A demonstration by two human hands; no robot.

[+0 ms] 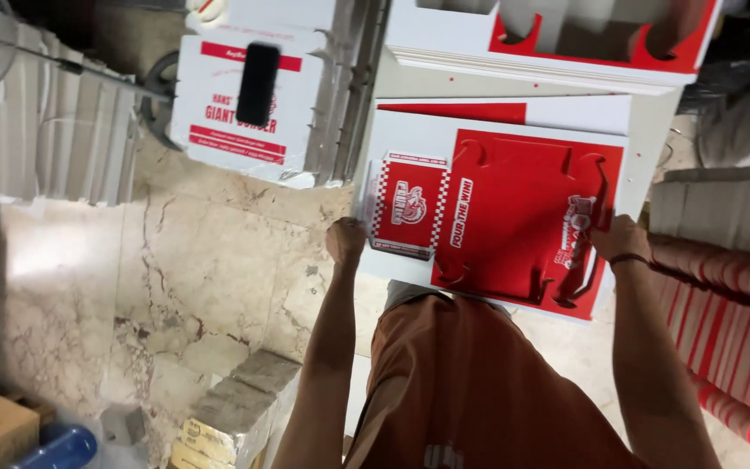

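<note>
Hands (346, 241) (618, 239) on opposite edges of flat red carton blank (514, 217).

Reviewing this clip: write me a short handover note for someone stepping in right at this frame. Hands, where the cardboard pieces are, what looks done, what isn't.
Left hand: closed on the left edge of the flat red-and-white carton blank, beside its checkered panel.
Right hand: gripping the blank's right edge, by the slotted cut-outs.
The blank lies flat across the white stack of blanks in front of the person; more printed sheets lie beyond it. A white printed box with a black phone on it sits to the left. Red-and-white bundles are stacked at the right.
Done: one blank taken in both hands.
Left: the blank is unfolded; no panel is raised yet.
</note>
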